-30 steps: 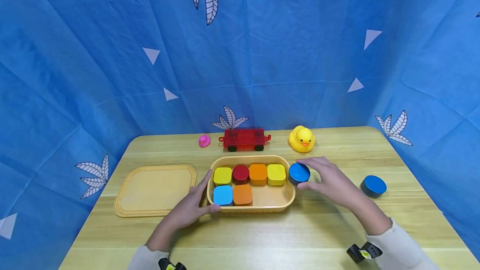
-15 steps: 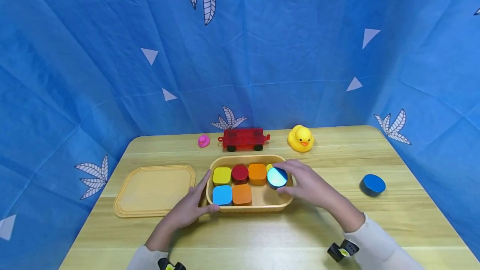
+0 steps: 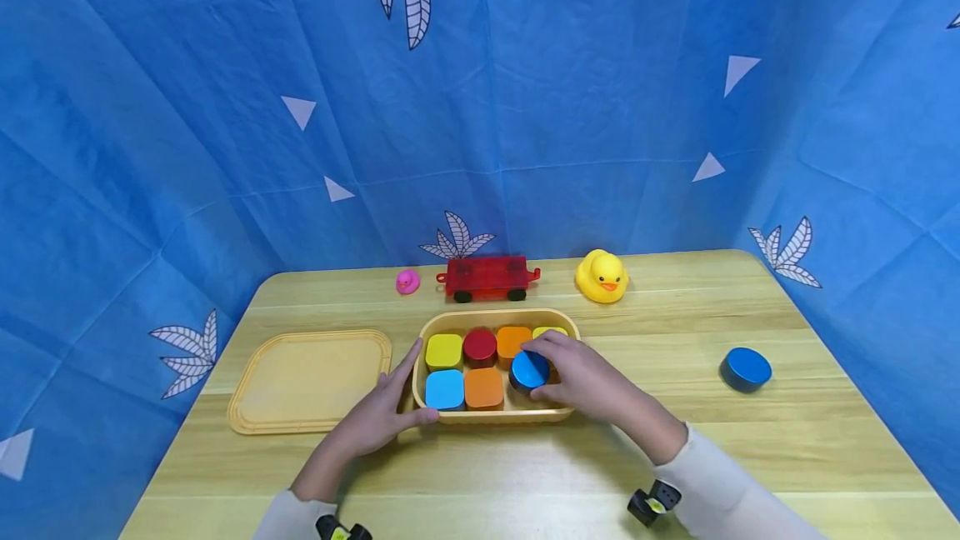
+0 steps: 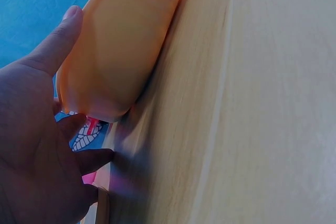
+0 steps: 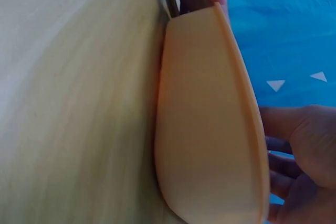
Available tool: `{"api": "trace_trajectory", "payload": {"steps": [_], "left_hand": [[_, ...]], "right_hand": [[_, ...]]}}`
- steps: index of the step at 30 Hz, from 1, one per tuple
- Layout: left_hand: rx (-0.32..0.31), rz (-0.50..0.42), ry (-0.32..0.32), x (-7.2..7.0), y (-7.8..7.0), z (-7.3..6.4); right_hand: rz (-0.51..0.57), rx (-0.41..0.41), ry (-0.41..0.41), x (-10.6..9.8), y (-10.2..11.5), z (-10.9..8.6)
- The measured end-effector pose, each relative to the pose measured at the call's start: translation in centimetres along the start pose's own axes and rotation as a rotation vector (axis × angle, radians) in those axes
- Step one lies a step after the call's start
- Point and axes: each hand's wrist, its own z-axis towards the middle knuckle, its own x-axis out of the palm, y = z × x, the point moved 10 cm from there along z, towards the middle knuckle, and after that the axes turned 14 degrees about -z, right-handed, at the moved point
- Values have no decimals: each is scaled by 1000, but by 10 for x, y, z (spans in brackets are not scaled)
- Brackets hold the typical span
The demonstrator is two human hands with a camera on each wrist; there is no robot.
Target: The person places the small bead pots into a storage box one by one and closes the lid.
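The right hand (image 3: pixel 585 377) pinches a blue cylinder (image 3: pixel 529 370) between its fingers at the box's (image 3: pixel 498 418) front right. The left hand (image 3: pixel 384 413), fingers spread wide, touches the box's left end.

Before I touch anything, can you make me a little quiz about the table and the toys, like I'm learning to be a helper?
1. Pick one: what colour is the round block in the right hand?
A) red
B) blue
C) yellow

2. True or false: as the person looks at the table, the pink duck sits to the right of the red wagon.

3. Which hand is nearer to the yellow duck?

Key:
1. B.
2. False: the pink duck is to the left of the red wagon.
3. The right hand; the left hand is farther off, against the tray.
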Motion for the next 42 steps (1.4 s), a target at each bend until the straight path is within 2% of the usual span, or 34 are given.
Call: {"api": "trace_trajectory", "payload": {"steps": [6,14,28,33,42], "left_hand": [[-3,-2,1,0,0,0],[-13,-2,0,0,2,1],[-15,-1,-3,1,2,1],[-23,-3,-4,1,3,1],[10,2,4,0,2,2]], "right_hand": [[-55,27,1,6,4,3],[-117,-36,-24,9,13,6],[-197,-69,-55,12,19,7],[-235,-91,-40,14,21,7],[-166,-75,-31,13,19,5]]}}
